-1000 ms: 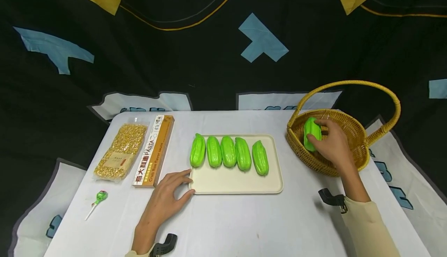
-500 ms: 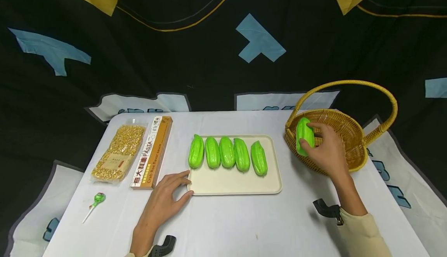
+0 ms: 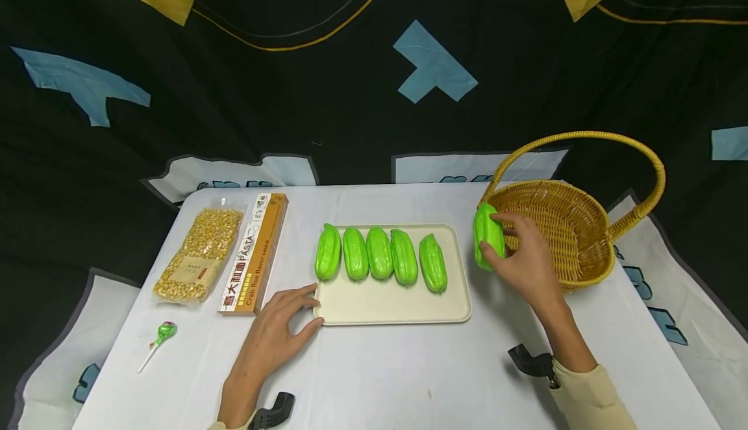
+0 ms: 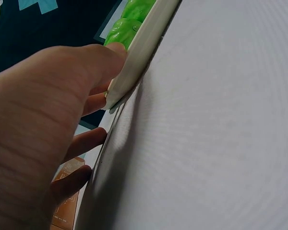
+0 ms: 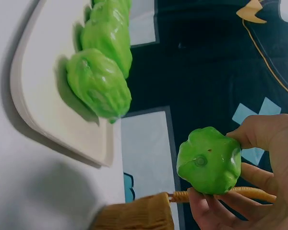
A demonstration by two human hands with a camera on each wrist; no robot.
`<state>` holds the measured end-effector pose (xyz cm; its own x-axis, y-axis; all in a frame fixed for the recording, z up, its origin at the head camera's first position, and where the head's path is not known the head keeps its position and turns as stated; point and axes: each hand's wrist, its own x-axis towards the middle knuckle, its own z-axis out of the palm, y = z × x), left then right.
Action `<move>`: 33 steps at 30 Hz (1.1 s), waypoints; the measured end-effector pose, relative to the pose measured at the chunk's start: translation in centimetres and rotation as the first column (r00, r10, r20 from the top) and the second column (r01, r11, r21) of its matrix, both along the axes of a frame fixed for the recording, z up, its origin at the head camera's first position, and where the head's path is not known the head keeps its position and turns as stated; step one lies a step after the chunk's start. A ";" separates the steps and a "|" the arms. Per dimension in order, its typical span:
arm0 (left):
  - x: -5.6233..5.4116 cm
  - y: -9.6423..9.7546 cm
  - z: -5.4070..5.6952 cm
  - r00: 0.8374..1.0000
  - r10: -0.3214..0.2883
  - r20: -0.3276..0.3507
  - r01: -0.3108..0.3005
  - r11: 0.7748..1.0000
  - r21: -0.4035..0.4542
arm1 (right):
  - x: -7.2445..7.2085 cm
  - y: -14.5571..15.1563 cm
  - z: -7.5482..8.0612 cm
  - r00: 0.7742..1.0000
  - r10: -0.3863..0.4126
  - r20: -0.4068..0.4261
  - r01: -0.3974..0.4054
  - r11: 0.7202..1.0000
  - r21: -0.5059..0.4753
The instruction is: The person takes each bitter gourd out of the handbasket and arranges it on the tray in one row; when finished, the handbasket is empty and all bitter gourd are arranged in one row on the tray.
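My right hand [image 3: 528,258] pinches a bright green ridged gourd [image 3: 488,236] between thumb and fingers. In the head view the gourd overlaps the left rim of the wicker basket [image 3: 575,238]; the right wrist view shows its lobed end [image 5: 209,160] toward the camera. Several similar green gourds [image 3: 380,253] lie in a row along the far half of the cream tray [image 3: 391,306]. At the tray's near left corner, my left hand [image 3: 277,329] touches the edge with relaxed fingers. Its thumb [image 4: 113,57] lies against the tray's rim in the left wrist view.
Left of the tray lie a pasta box [image 3: 254,254] and a bag of corn kernels [image 3: 201,254]. A green-headed lollipop [image 3: 165,331] lies nearer the front left. The basket's tall handle [image 3: 584,135] arches above it. A dark curtain [image 3: 263,105] hangs behind the table.
My right hand has moved left with the gourd, from inside the basket to over its left rim. My left hand has stayed at the tray's corner.
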<state>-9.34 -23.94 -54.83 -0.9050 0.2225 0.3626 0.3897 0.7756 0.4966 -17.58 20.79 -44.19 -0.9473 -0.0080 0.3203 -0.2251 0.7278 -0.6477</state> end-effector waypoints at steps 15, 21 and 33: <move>0.1 -0.1 0.1 1.000 0.002 0.011 -0.002 1.000 0.001 | 0.8 -2.0 -3.1 0.989 0.097 0.109 -0.090 0.993 -0.071; 0.0 -0.1 0.0 1.000 0.009 0.029 -0.009 1.000 -0.004 | 0.6 -2.3 -4.7 0.987 0.100 0.127 -0.095 0.995 -0.038; -0.3 0.2 -0.1 1.000 -0.010 0.008 0.010 1.000 0.003 | 0.3 -3.1 -6.4 0.992 0.099 0.084 -0.101 0.995 0.012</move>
